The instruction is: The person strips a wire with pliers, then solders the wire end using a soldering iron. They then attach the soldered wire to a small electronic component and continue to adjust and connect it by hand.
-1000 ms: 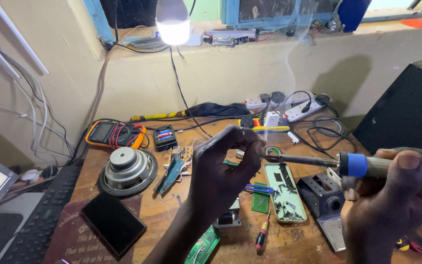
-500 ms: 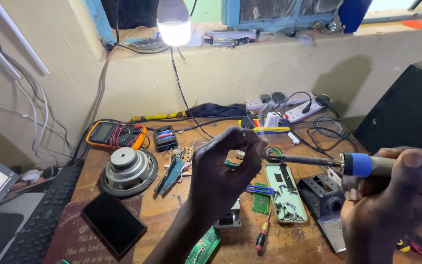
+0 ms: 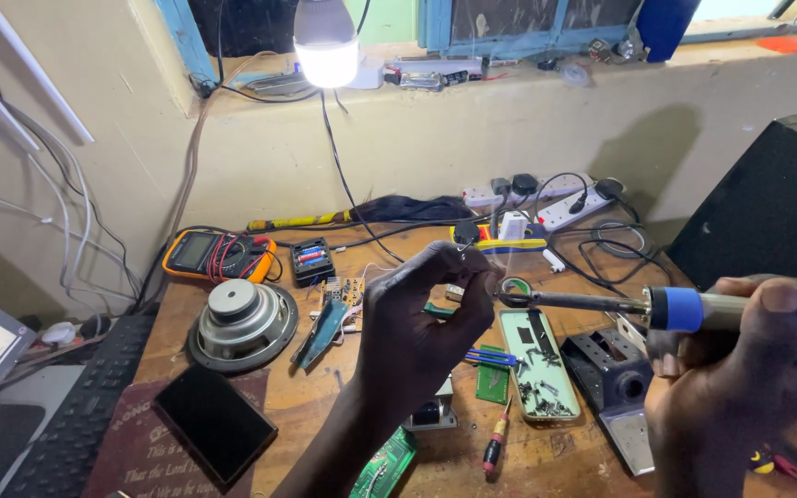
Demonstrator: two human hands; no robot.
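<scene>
right hand point(image 3: 740, 369) grips a blue-handled soldering iron point(image 3: 601, 302), tip near the left hand point(image 3: 422, 323), which pinches a small part, too small to tell. cluttered wooden table point(image 3: 325, 406): speaker point(image 3: 242, 323), multimeter point(image 3: 217, 254). beyond, bulb point(image 3: 327, 46) on windowsill.

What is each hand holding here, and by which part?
Right hand grips a soldering iron by its blue handle. Left hand pinches a small dark part at its fingertips; which part of it cannot be told.
</scene>
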